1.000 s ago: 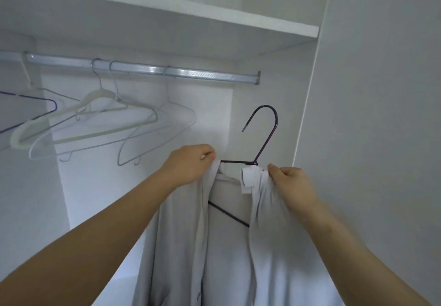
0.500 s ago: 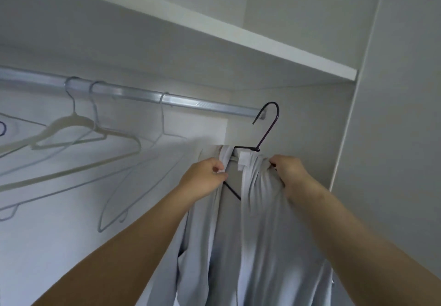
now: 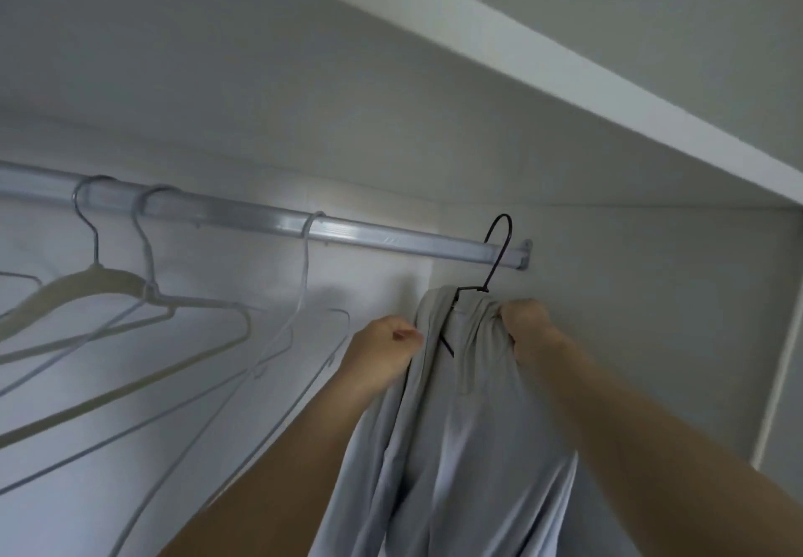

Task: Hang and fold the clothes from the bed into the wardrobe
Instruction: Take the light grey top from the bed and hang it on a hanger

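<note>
Grey fabric nearest the camera: a pale grey garment (image 3: 460, 448) hangs between both forearms, bunched at the top over a dark wire hanger (image 3: 491, 269).

Left hand (image 3: 382, 350) closed, thumb and fingers pinching the garment's left edge just below the hanger shoulder. Right hand (image 3: 528, 324) fisted on a gathered wad of cloth at the right shoulder, just under the hook.

Change over the last second: the hanger hook was well below and in front of the rail; now it has risen to the rail (image 3: 278, 226) and appears to loop over it at the far right end, close to the bracket at the side wall. Cannot tell for certain whether the hook bears weight yet or only overlaps the rail in view. The view has also tipped upward and moved in.

Farther left on the rail: three empty pale hangers (image 3: 130, 296), well apart from the dark one. Above, the wardrobe shelf (image 3: 565, 91).

Judgement: this garment's hanging step is near its end. Next likely needs a settle of the hook, a release, then smoothing the bunched shoulders so the cloth does not slip off.
</note>
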`<state>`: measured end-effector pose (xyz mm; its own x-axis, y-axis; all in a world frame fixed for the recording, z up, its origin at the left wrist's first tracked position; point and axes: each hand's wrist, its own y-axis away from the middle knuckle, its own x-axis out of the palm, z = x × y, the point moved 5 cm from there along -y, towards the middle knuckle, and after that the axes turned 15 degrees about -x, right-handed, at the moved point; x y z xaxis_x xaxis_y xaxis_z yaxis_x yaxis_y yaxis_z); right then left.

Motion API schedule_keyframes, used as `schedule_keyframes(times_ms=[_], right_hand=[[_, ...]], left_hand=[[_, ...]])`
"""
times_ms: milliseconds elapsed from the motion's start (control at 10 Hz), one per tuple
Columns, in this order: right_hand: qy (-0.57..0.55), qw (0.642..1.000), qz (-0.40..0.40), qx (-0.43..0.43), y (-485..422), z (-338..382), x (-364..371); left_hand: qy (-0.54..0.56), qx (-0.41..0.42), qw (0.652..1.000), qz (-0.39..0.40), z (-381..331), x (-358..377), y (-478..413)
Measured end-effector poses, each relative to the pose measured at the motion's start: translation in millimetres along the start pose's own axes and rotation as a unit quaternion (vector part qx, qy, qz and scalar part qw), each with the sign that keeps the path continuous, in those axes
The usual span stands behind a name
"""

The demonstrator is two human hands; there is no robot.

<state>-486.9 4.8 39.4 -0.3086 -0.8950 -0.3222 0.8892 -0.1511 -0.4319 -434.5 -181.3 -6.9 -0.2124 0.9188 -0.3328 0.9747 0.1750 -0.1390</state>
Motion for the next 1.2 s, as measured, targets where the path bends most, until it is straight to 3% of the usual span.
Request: schedule_keyframes(times_ms=[300, 700, 800, 1000, 1200], right_hand=[[0.085, 0.996, -0.004, 0.04, 12.9, -30.1, -8.6], [0.198, 0.971, -0.079, -0.109, 109.8, -28.9, -50.3], [0.191, 0.971, -0.105, -0.096, 166.4, -40.4, -70.6], [0.068, 0.991, -0.117, -0.012, 286.2, -64.5, -120.2], [0.021, 0.973, -0.201, 0.111, 435.2, -94.3, -196.6]], left_hand=[[0.002, -0.022, 0.999, 0.041, 16.8, 9.3, 3.1], [0.069, -0.056, 0.981, 0.173, 22.5, 75.7, 75.8], [0.083, -0.064, 0.971, 0.213, 19.1, 101.2, 122.9], [0.074, -0.079, 0.96, 0.258, 22.0, 147.4, 218.2], [0.038, -0.107, 0.925, 0.362, 41.3, 201.8, 349.2]])
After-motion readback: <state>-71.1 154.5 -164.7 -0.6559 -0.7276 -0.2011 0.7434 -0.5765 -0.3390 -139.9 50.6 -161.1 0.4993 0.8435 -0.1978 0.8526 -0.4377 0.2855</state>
